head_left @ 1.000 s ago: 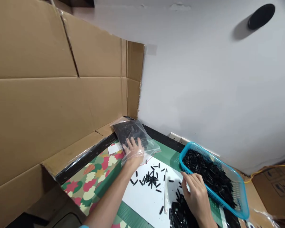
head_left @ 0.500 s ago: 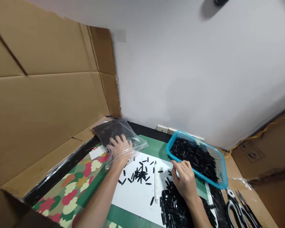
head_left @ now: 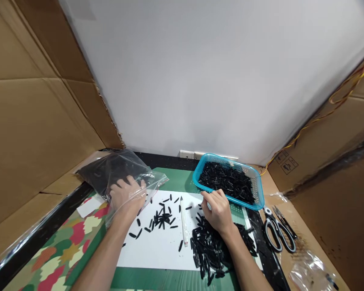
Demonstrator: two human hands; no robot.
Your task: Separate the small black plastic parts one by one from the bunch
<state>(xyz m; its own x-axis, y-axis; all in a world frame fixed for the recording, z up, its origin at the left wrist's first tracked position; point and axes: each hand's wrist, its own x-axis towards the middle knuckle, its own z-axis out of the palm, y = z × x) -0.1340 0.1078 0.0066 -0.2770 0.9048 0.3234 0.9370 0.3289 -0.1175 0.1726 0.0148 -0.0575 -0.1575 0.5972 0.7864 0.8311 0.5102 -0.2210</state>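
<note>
Left of centre, the left hand [head_left: 125,195] lies flat, fingers spread, pressing on a clear bag [head_left: 115,173] of dark pieces; it grips nothing. Right of it, the right hand [head_left: 218,210] rests loosely curled at the upper edge of a heap [head_left: 214,250] of black pieces (whether its fingertips pinch one, I cannot tell). Both heap and scattered pieces [head_left: 162,216] lie on a white sheet [head_left: 157,252], with a white stick [head_left: 184,226] between them. A blue basket [head_left: 259,190] of more pieces sits just above the right hand. Scissors [head_left: 276,232] lie at lower right.
</note>
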